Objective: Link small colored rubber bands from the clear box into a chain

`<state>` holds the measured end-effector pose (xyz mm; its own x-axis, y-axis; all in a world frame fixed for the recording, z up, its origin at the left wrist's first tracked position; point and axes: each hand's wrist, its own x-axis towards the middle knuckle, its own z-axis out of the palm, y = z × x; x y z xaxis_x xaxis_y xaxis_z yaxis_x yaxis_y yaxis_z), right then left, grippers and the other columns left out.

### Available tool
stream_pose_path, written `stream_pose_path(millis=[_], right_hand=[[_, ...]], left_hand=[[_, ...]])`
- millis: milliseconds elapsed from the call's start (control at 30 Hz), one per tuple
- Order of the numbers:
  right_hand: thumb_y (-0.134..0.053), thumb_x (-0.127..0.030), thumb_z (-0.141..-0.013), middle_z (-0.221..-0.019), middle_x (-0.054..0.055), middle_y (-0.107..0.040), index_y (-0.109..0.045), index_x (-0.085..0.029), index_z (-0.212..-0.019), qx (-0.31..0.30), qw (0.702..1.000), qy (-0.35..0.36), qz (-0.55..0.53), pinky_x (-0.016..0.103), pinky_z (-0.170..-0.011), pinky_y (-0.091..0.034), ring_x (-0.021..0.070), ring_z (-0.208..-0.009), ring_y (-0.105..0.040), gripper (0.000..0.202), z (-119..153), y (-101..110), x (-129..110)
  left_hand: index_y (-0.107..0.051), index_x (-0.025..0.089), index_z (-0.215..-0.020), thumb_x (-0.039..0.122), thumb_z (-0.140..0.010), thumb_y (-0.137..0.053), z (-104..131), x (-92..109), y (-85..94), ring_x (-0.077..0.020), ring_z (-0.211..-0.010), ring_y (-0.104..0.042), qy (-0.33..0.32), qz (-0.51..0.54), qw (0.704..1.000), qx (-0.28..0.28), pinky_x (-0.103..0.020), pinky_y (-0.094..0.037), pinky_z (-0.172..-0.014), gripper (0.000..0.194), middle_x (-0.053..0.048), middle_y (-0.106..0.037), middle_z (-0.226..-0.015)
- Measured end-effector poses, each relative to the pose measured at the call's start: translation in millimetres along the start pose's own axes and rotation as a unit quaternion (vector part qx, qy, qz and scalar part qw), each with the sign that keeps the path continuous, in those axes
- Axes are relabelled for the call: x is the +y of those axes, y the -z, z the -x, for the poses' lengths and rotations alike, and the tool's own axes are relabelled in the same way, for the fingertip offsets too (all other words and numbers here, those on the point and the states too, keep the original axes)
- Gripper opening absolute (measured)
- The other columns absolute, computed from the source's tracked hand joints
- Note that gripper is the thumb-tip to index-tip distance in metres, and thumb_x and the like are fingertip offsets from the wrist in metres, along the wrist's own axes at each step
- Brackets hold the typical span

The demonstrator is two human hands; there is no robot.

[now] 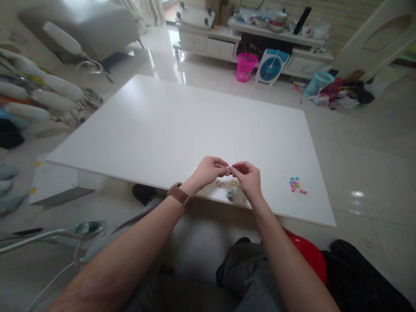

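Over the near edge of the white table (182, 125), my left hand (209, 168) and my right hand (248, 175) meet fingertip to fingertip. Both pinch a tiny pale pinkish piece (228, 171), too small to make out. Just below the fingers lie some thin gold-coloured rings (220, 184). Beside them is a small clear container with yellow bits (233, 183), partly behind my right hand. Nearer the edge sits a clear container with green and dark bits (230, 194). Farther right on the tabletop is a loose cluster of small colourful pieces (295, 184).
Beyond the table stand a pink basket (246, 67), a blue fan (271, 66) and a low white cabinet (221, 47). A light blue basket (318, 83) is at the back right. A red seat (307, 255) shows beside my right forearm.
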<state>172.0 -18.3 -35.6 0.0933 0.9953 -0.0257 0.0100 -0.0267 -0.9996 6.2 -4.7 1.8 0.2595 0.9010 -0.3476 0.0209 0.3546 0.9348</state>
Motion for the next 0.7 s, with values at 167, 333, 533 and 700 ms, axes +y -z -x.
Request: stream_pose_path(millis=[167, 333, 533, 700], right_hand=[[-0.085, -0.041, -0.07, -0.073, 0.004, -0.074, -0.071, -0.019, -0.08, 0.002, 1.0, -0.003, -0.002, 0.031, -0.064, -0.056, 0.0187, -0.068, -0.071, 0.028, 1, -1, 1], [-0.086, -0.041, -0.07, -0.073, 0.004, -0.075, -0.069, -0.019, -0.081, 0.015, 1.0, -0.005, -0.011, 0.031, -0.064, -0.058, 0.0196, -0.069, -0.073, 0.03, -1, -1, 2], [-0.087, -0.041, -0.066, -0.07, 0.003, -0.074, -0.066, -0.019, -0.08, 0.047, 0.999, -0.006, -0.023, 0.032, -0.064, -0.058, 0.0199, -0.066, -0.073, 0.034, -3, 1, 1], [-0.089, -0.037, -0.064, -0.069, 0.001, -0.073, -0.066, -0.019, -0.08, 0.06, 0.997, -0.017, -0.053, 0.03, -0.063, -0.056, 0.0179, -0.064, -0.071, 0.033, -3, 2, 0]], left_hand=[[-0.071, 0.01, -0.089, 0.01, -0.075, -0.076, 0, 2, 1.6, -0.016, -0.073, -0.072, -0.006, -0.006, 1.0, 0.009, -0.027, -0.054, -0.071, 0.015, -0.009, -0.078, -0.077], [-0.069, 0.011, -0.089, 0.009, -0.072, -0.075, -2, 4, 3.0, -0.0155, -0.07, -0.071, -0.014, 0.0, 1.0, 0.017, -0.026, -0.052, -0.068, 0.018, -0.007, -0.076, -0.073], [-0.069, 0.011, -0.085, 0.002, -0.071, -0.069, 1, 10, 1.7, -0.0137, -0.065, -0.068, -0.007, -0.017, 0.999, 0.044, -0.024, -0.048, -0.064, 0.016, -0.005, -0.073, -0.067], [-0.071, 0.01, -0.089, 0.001, -0.073, -0.068, 1, 10, 0.6, -0.0128, -0.064, -0.067, 0.002, -0.029, 0.998, 0.049, -0.024, -0.048, -0.064, 0.018, -0.004, -0.072, -0.065]])
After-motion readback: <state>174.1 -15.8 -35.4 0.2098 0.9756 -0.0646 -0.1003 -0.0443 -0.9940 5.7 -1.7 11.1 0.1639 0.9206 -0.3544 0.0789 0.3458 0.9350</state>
